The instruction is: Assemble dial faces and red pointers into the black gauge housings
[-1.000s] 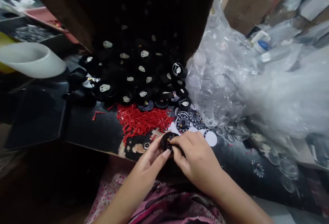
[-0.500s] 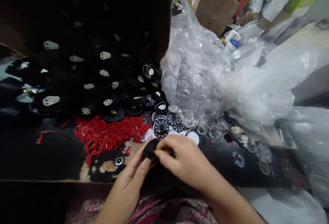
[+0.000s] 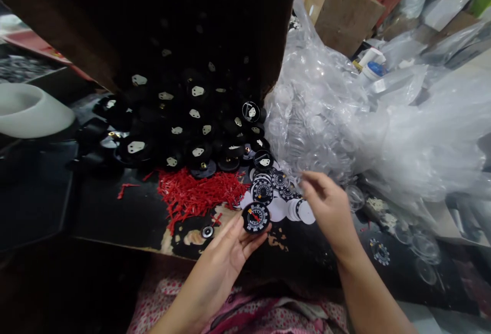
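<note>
My left hand [image 3: 230,247] holds a round black gauge [image 3: 256,217] by its edge, its dial with a red pointer facing up. Over the clear rings near the plastic bag, my right hand [image 3: 326,203] has its thumb and fingertips close together; what they hold, if anything, is too small to tell. Behind the held gauge are loose black dials [image 3: 262,191] and white discs [image 3: 277,209]. A heap of red pointers [image 3: 199,194] lies to the left. Several black gauge bodies [image 3: 197,151] are piled behind the pointers.
A large clear bag [image 3: 310,114] of plastic rings bulges at right. A dark box [image 3: 192,12] rises behind. A white roll [image 3: 32,110] stands at left, and a brown carton [image 3: 343,12] is at the back right.
The view has shifted left. My right hand has left the gauge and moved right, to the clear rings. The gauge in my left hand now shows its dial with a red pointer.
</note>
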Demonstrator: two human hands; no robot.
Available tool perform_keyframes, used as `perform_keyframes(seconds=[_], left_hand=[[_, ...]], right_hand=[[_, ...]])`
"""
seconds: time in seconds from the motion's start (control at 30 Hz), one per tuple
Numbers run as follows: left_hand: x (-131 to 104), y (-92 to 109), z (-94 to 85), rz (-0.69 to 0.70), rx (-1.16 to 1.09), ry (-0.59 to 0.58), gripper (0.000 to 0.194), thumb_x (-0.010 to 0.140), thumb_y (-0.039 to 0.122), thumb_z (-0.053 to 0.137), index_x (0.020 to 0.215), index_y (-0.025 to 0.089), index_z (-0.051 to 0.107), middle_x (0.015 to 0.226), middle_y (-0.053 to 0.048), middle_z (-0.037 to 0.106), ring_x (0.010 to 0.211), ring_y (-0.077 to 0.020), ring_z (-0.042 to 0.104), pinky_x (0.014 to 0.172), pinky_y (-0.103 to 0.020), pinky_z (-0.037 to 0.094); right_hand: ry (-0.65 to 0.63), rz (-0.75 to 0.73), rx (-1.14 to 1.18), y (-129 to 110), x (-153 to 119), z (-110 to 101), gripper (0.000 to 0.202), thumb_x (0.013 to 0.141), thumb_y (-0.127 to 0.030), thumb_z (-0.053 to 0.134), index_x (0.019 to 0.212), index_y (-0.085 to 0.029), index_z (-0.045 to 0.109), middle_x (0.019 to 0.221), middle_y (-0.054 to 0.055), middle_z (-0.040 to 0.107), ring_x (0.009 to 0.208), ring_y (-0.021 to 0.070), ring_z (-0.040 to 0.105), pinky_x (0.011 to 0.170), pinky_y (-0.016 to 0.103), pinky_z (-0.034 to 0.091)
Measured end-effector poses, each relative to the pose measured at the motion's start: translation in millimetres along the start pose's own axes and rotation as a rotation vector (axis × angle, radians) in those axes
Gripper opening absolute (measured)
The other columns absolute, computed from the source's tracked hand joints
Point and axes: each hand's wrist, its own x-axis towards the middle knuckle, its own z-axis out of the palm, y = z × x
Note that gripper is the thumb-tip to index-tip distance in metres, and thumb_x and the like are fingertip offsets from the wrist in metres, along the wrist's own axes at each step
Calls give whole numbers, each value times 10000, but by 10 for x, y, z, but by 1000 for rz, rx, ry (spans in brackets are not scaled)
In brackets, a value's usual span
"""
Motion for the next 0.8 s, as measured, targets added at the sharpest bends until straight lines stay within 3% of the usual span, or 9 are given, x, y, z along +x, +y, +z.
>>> perform_keyframes(seconds=[0.07, 0.1, 0.27, 0.33, 0.43, 0.53, 0.63, 0.73, 0.8], left_hand=[[12, 0, 10, -1, -31, -26, 341, 873, 459, 655, 1080, 200, 731, 1183, -98, 738, 1134, -280, 665, 987, -418, 527], [16, -4, 15, 14, -30, -24, 333, 869, 456, 662, 1077, 207, 734, 1201, -97, 731, 1153, -289, 654, 980, -421, 530], [28, -45, -30, 126, 172, -9, 335, 828, 351, 725, 1155, 279, 709, 1337, -49, 662, 1242, -288, 597, 981, -410, 530], [28, -61, -75, 181, 290, -59, 360, 826, 323, 724, 1182, 271, 701, 1330, -53, 668, 1256, -278, 589, 1019, -407, 504], [31, -77, -106, 216, 407, -92, 363, 813, 295, 726, 1172, 249, 710, 1268, -62, 707, 1244, -274, 601, 1063, -406, 465], [44, -77, -53, 234, 444, -89, 342, 807, 278, 717, 1147, 241, 718, 1231, -62, 726, 1203, -271, 633, 1055, -405, 470], [17, -56, -8, 271, 499, -76, 338, 802, 281, 714, 1137, 241, 720, 1234, -59, 725, 1188, -266, 644, 1056, -398, 466], [-147, -57, -256, 282, 667, -24, 342, 818, 333, 698, 1155, 279, 723, 1264, -45, 711, 1214, -276, 625, 1064, -396, 454], [-339, -91, -695, 261, 855, 10, 377, 808, 380, 701, 1178, 317, 717, 1246, -36, 721, 1195, -292, 637, 1031, -394, 484]], right_hand=[[-224, 1, 233, -194, -154, 80, 230, 939, -232, 555, 1124, -231, 692, 877, 24, 703, 703, 153, 645, 677, 295, 546], [-258, -38, 264, -277, -222, 127, 243, 937, -204, 552, 1128, -245, 697, 893, 26, 687, 768, 156, 650, 719, 296, 549], [-249, -102, 162, -428, -347, 262, 273, 953, -173, 540, 1172, -240, 687, 1110, 78, 582, 818, 129, 615, 783, 286, 525], [-242, -83, 120, -412, -318, 283, 199, 981, -266, 519, 1046, -209, 698, 1019, 62, 603, 814, 143, 607, 757, 283, 496], [-170, -107, -61, -384, -281, 360, 399, 1029, -392, 375, 762, -193, 595, 716, 18, 572, 682, 165, 543, 672, 299, 403], [-108, -180, -181, -347, -291, 478, 459, 1045, -323, 265, 672, -204, 504, 613, -5, 515, 581, 149, 461, 658, 312, 326], [-87, -198, -146, -339, -301, 517, 457, 1041, -298, 263, 663, -200, 501, 615, -5, 516, 589, 145, 459, 675, 315, 323], [-211, -158, 39, -457, -268, 386, 457, 1042, -393, 334, 701, -195, 565, 663, 1, 577, 652, 148, 519, 698, 307, 374], [-352, -185, 297, -605, -268, 227, 430, 1032, -462, 376, 831, -199, 651, 811, 22, 659, 782, 151, 593, 749, 295, 434]])
